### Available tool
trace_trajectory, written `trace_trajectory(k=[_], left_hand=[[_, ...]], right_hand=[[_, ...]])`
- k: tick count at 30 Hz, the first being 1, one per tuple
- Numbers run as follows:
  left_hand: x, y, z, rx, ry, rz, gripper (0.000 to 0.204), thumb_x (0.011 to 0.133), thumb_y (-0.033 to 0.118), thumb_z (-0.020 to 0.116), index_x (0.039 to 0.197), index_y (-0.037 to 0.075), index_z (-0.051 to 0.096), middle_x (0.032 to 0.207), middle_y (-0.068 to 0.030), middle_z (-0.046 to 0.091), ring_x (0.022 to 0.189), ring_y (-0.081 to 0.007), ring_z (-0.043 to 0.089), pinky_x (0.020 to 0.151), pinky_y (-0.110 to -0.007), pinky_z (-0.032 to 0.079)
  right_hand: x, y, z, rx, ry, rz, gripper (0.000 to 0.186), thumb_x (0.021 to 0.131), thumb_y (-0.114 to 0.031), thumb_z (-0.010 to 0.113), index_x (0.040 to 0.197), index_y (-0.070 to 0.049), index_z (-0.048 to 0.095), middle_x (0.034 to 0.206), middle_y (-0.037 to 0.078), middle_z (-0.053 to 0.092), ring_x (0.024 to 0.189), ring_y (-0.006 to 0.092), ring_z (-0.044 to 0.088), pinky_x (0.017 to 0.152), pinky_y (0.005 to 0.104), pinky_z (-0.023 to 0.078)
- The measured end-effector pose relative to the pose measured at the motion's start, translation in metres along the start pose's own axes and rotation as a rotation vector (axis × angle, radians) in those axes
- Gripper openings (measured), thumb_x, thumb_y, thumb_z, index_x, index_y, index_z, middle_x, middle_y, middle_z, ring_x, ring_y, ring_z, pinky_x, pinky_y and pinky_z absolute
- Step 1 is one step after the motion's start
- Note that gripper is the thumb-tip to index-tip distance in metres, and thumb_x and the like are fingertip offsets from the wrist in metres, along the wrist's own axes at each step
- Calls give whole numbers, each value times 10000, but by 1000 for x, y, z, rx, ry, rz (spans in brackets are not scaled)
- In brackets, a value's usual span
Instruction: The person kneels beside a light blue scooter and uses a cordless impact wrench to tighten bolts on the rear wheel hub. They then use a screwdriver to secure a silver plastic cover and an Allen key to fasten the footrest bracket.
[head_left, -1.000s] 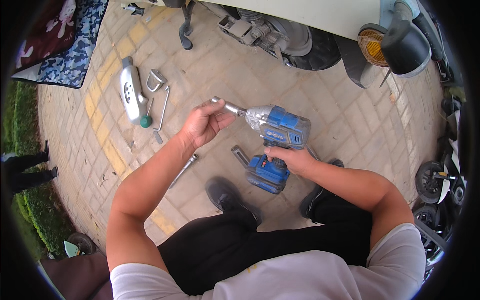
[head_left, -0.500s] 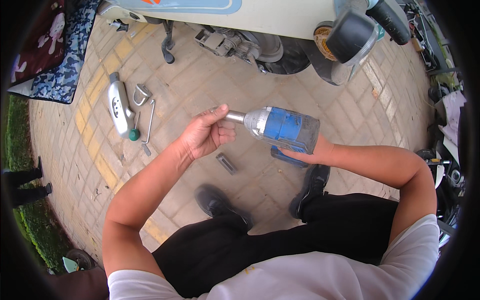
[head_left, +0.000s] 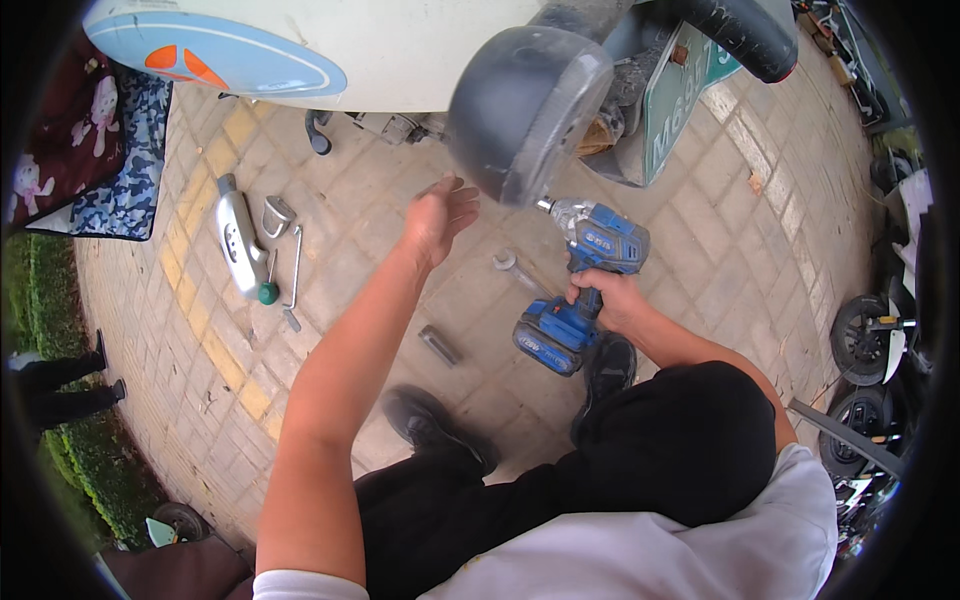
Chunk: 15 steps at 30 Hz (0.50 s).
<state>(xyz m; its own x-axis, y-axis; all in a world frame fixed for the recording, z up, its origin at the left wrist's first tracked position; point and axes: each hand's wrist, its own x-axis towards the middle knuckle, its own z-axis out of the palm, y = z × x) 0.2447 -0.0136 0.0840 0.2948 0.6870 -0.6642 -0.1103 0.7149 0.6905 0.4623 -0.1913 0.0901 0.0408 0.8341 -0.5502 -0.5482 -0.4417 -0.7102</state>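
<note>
My right hand (head_left: 608,298) grips the handle of a blue and black cordless impact wrench (head_left: 608,240). The tool's battery hangs low, and its short silver nose points up and left, close to a black rounded lamp housing (head_left: 515,110) with a clear rim. My left hand (head_left: 440,215) is raised just below and left of that housing, fingers stretched out, with nothing visible in it. Beneath the tool, an open-ended wrench (head_left: 508,262) lies on the paving, partly hidden by the battery. A small dark oblong metal piece (head_left: 439,345) lies nearer my feet.
The pale scooter body (head_left: 400,60) spans the top, with a green plate (head_left: 690,95) beside the lamp. At left on the paving lie a silver panel (head_left: 238,235), a green-handled screwdriver (head_left: 268,292) and a thin bent rod (head_left: 297,270). Parked vehicles (head_left: 862,340) line the right.
My left hand has let go of the silver shaft at the tool's nose and opened. The tool has turned upright and moved right. My view has shifted closer to the scooter.
</note>
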Motion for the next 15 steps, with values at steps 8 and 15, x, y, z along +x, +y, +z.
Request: trace_trajectory(k=[8,15], left_hand=[[68,-49,27,-824,-131,46,274,1001,140,352,1184,1,501,1159,-149,601,1157,-296,540,1060,-443,387],[79,-56,34,-936,-280,216,287,1008,161,355,1191,0,508,1201,-146,595,1170,-277,528,1069,-425,372]], right_hand=[[18,5,-7,215,-15,54,285,735,2,612,1019,12,595,756,81,588,619,203,579,620,342,481],[26,2,-8,165,-51,67,345,727,-20,575,1071,1,577,799,76,568,653,194,571,658,370,490]])
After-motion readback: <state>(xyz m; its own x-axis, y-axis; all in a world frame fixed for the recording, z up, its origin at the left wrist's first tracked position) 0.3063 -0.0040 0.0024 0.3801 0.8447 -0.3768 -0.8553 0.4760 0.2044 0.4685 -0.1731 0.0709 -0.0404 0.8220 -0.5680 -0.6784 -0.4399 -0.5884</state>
